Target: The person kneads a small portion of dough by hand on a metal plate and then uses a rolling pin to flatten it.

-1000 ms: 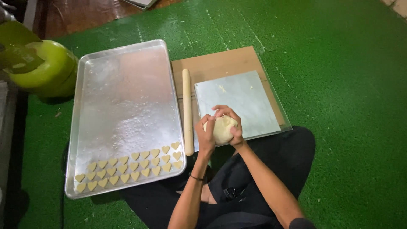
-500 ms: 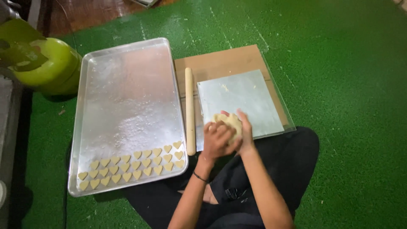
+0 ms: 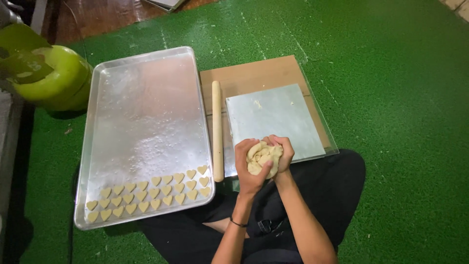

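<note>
A pale lump of dough (image 3: 263, 157) is squeezed between both my hands over the near edge of a square metal sheet (image 3: 273, 120). My left hand (image 3: 248, 168) cups it from the left and below. My right hand (image 3: 283, 152) wraps it from the right. A wooden rolling pin (image 3: 217, 128) lies just left of the sheet, on a clear glass pane over a brown board (image 3: 254, 76). To the left, a large metal baking tray (image 3: 141, 117) carries several heart-shaped dough cutouts (image 3: 161, 189) in rows along its near edge.
I sit cross-legged in dark trousers (image 3: 322, 195) on green artificial turf (image 3: 400, 98). A green gas cylinder (image 3: 51, 76) stands at the far left beside the tray. Brown wooden floor (image 3: 97, 14) shows beyond the turf at the top.
My hands keep turning and pressing the dough lump; the grip has shifted so the left hand is lower under it. Tray, pin and sheet stay where they were.
</note>
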